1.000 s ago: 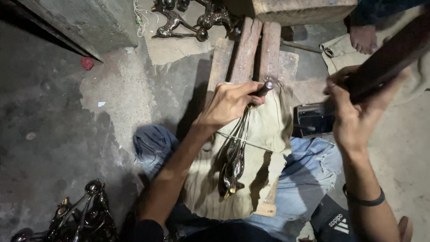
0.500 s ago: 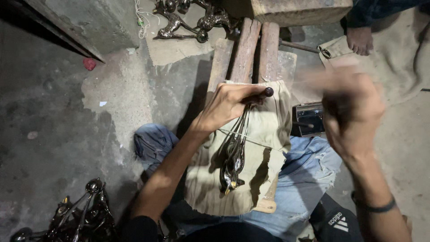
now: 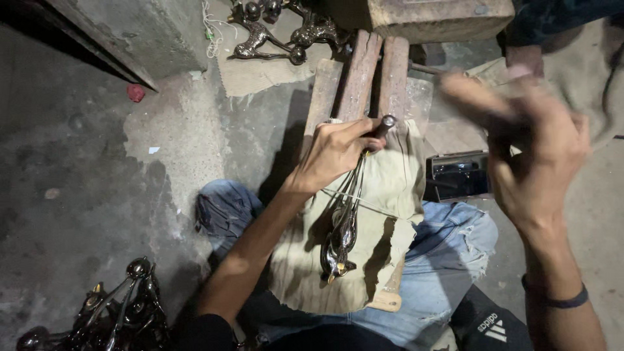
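Note:
My left hand [image 3: 335, 153] grips the upper end of a dark, shiny metal figurine [image 3: 341, 240] with long thin legs. It presses the figurine onto a khaki cloth [image 3: 390, 195] draped over wooden planks [image 3: 357, 71] across my lap. The figurine's rounded tip [image 3: 388, 121] pokes out past my fingers. My right hand [image 3: 533, 143] is raised to the right of the cloth and blurred by motion. The blur hides whether it holds anything. It wears a dark wristband [image 3: 565, 300].
A dark metal box [image 3: 458, 175] lies just right of the cloth. More metal figurines lie on cloth at the top [image 3: 273, 32] and in a pile at bottom left [image 3: 110, 312]. A heavy wooden block [image 3: 442, 16] sits at the planks' far end. The floor is rough concrete.
My right hand held a long dark bar a second ago, then swung inward and down into a blur. The bar is no longer visible. My left hand and the figurine stayed put.

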### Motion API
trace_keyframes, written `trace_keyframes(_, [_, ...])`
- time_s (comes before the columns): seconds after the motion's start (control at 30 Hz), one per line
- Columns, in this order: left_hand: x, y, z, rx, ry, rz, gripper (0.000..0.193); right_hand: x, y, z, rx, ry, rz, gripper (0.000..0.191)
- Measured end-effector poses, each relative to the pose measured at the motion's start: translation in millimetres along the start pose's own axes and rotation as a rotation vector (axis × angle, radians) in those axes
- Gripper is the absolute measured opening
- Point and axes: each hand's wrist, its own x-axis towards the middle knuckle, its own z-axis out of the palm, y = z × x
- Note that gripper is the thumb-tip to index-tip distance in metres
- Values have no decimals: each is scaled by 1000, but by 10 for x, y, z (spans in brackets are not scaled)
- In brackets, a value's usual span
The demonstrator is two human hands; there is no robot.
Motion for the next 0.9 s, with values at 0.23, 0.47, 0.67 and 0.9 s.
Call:
trace_keyframes(0.23, [-114, -55, 28, 179, 31, -22, 18, 254, -324, 41, -253, -89, -192, 68])
trace_keyframes(0.47, [-125, -8, -9, 141, 49, -140, 19, 368, -471, 52, -346, -122, -163, 75])
trace_keyframes(0.67, [-23, 139, -46, 196, 65, -129, 18, 408, -421, 42, -478, -136, -251, 74])
trace_keyframes(0.9, [23, 133, -84, 172, 36, -136, 23, 436, -303, 99, -260, 14, -87, 83])
